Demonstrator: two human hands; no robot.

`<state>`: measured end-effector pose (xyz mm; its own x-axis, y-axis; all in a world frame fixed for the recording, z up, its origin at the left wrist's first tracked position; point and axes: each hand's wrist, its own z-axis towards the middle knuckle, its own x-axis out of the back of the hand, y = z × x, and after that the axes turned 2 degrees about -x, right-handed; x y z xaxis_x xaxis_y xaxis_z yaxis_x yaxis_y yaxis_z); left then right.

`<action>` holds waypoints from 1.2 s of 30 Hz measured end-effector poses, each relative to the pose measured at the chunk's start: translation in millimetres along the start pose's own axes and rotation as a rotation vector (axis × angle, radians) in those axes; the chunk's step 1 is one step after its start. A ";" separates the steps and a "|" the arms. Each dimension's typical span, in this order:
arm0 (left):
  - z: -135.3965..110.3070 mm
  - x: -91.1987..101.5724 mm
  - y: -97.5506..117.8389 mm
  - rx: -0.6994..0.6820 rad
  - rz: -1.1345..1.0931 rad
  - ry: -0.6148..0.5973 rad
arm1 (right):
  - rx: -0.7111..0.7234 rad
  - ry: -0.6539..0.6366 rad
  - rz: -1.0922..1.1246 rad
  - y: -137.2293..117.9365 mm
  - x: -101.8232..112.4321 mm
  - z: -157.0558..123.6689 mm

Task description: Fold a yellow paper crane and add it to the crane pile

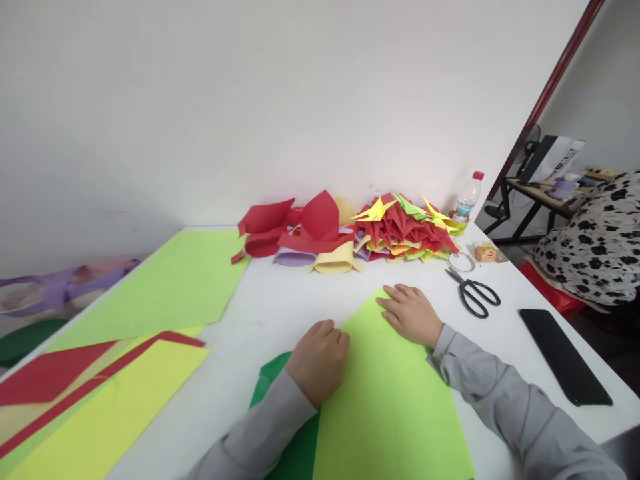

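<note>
A large light green sheet of paper [390, 393] lies in front of me, with a dark green piece of paper [297, 450] partly beneath it on the left. At the sheet's left edge, my left hand [321, 360] is closed, its fingers curled on that edge; the fingertips are hidden. My right hand [410, 315] rests on the sheet's upper right edge, fingers stretched out and apart. Black-handled scissors [473, 293] lie to the right of that hand.
Left are coloured paper sheets [150, 400] and another light green sheet [170, 287]. Along the wall stand rolled red paper pieces [320, 217] and folded paper stars [400, 227]. A bottle [466, 200], tape ring [461, 262], snack packet [486, 252] and black phone [565, 357] are right; a person [595, 240] sits beyond.
</note>
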<state>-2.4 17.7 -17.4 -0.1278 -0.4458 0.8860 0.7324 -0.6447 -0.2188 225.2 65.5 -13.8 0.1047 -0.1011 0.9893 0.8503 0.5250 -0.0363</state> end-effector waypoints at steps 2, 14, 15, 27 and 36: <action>-0.5 0.2 1.1 0.022 0.005 -0.018 | -0.002 -0.001 -0.001 0.0 0.0 0.0; -2.6 -0.8 2.3 0.064 0.049 0.001 | -0.003 -0.002 0.002 0.8 -0.8 0.2; -2.8 -0.7 3.0 0.069 0.057 0.004 | -0.002 -0.002 0.004 0.9 -0.8 0.2; -4.0 5.3 8.2 0.106 0.084 -0.026 | 0.001 -0.009 0.013 0.5 -0.2 0.7; -3.6 4.1 0.9 0.156 0.091 0.066 | 0.008 -0.003 -0.001 0.9 -1.7 0.5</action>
<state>-4.6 13.0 -15.4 -0.0958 -0.5413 0.8353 0.8369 -0.4981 -0.2268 225.5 66.6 -15.4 0.1022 -0.0993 0.9898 0.8463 0.5317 -0.0340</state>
